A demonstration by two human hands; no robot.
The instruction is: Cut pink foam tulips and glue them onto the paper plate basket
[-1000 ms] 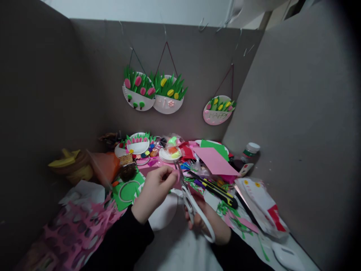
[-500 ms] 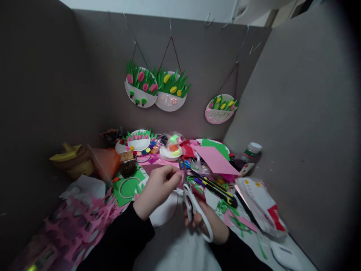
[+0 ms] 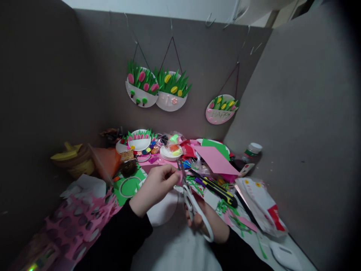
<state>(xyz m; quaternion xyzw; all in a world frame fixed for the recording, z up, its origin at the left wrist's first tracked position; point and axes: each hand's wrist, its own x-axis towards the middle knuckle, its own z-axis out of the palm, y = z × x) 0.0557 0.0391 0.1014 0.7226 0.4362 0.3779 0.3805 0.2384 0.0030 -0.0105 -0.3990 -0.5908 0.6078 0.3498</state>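
Note:
My left hand (image 3: 159, 184) pinches a small piece of pink paper (image 3: 179, 176), most of it hidden by the fingers. White-handled scissors (image 3: 194, 207) sit in my right hand (image 3: 207, 220), with fingers through the loops. Their blades point up and away from me, slightly parted, right beside the pink piece. Below my hands a white paper plate (image 3: 163, 210) lies on the table, partly covered by my left wrist. A larger sheet of pink paper (image 3: 217, 160) rests farther back to the right.
Pink paper scraps with cut-out holes (image 3: 76, 226) heap at the left. Utility knives (image 3: 216, 190) and a plastic packet (image 3: 261, 205) lie at the right. Paper-plate flower baskets (image 3: 172, 92) hang on the grey back panel. A lidded bottle (image 3: 252, 150) stands at back right.
The scissor blades have opened a little beside the pink piece. Both hands stay almost in the same place, and the view has shifted very slightly.

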